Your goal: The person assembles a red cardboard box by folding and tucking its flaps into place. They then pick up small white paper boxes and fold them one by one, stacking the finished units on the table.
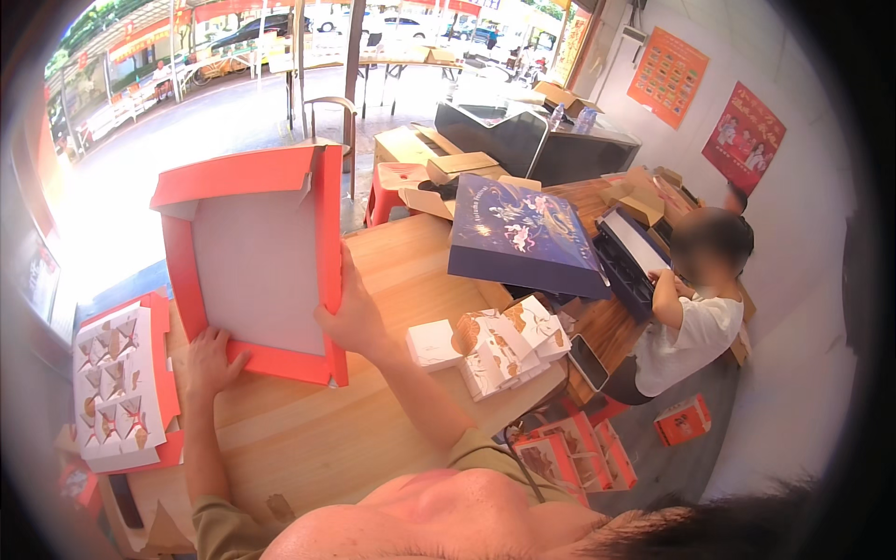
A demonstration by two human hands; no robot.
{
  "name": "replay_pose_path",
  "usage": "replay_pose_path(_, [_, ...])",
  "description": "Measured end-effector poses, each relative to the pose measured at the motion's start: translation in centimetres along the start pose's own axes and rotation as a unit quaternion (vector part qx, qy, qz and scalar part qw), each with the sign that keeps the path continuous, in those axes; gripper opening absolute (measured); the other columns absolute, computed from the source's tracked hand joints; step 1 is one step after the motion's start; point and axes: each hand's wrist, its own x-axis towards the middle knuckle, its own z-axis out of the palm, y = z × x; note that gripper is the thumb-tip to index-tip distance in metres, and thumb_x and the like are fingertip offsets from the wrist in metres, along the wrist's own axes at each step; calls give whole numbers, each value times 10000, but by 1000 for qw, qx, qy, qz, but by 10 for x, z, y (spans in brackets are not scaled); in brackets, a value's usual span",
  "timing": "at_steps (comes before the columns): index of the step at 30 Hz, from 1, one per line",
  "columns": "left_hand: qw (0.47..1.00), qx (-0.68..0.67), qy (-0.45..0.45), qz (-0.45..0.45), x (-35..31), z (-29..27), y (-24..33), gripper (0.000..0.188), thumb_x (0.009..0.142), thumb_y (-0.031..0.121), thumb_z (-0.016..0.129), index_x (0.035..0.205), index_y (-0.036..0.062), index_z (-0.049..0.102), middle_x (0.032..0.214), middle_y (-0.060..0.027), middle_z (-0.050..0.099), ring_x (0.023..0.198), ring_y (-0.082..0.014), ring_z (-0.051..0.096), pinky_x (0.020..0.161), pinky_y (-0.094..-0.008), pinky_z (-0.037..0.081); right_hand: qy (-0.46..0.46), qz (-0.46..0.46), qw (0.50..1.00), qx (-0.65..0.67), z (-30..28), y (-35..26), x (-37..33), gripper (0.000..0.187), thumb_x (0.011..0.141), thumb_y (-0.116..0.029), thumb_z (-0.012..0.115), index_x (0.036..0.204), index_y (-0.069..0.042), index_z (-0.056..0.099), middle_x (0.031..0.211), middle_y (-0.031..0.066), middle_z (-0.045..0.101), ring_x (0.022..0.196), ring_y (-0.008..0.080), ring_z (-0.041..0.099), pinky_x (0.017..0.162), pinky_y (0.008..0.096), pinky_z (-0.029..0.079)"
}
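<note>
An orange-red cardboard box point(330, 252) with a plain greyish-white inside stands tilted up over the wooden table, its open side toward me. My right hand point(355, 313) grips its right wall, with the fingers hidden behind it. At the lower left corner my left hand point(216, 362) holds the bottom wall, its thumb lying along the edge. To the left of that hand lies a white printed card insert point(117, 387) with rows of cut-out flaps, resting on another orange-red box piece point(168, 364).
Small white patterned boxes point(504, 350) and a phone point(588, 362) lie to my right. Beyond them is a large dark-blue box point(523, 233). A person point(695, 322) in a white top sits at the right, hands at a dark box. Orange-red boxes point(583, 453) sit below the table's right edge.
</note>
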Motion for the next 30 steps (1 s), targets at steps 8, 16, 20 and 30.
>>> replay_pose_path(8, [997,-65,-19,28,2,1,-2,370,866,310,703,1081,9,680,1099,-174,653,1041,-400,611,913,-506,494,17,-31,999,-1,1,9,3,1005,840,-110,623,1668,-13,62,1609,254,363,1481,383,410,1182,449,387])
replay_pose_path(16, [970,-182,-60,151,4,3,68,191,897,124,606,1012,9,705,1050,-150,668,995,-371,618,882,-467,510,29,-71,997,25,11,39,12,984,855,-65,610,1659,-3,46,1595,262,365,1492,400,378,1205,466,353])
replay_pose_path(20, [961,-198,-113,157,0,0,82,254,920,125,582,1106,5,707,1075,-157,673,1007,-366,629,914,-459,508,12,-59,998,27,21,49,13,1007,865,-112,613,1654,22,1,1621,290,298,1493,429,365,1190,471,374])
replay_pose_path(30, [794,-578,-171,-76,-12,10,111,473,1047,154,597,1465,-32,475,1127,-106,673,1034,-155,645,908,-347,534,31,-58,998,23,53,42,-6,1040,916,-241,641,1653,29,-41,1609,301,289,1453,446,413,1125,475,445])
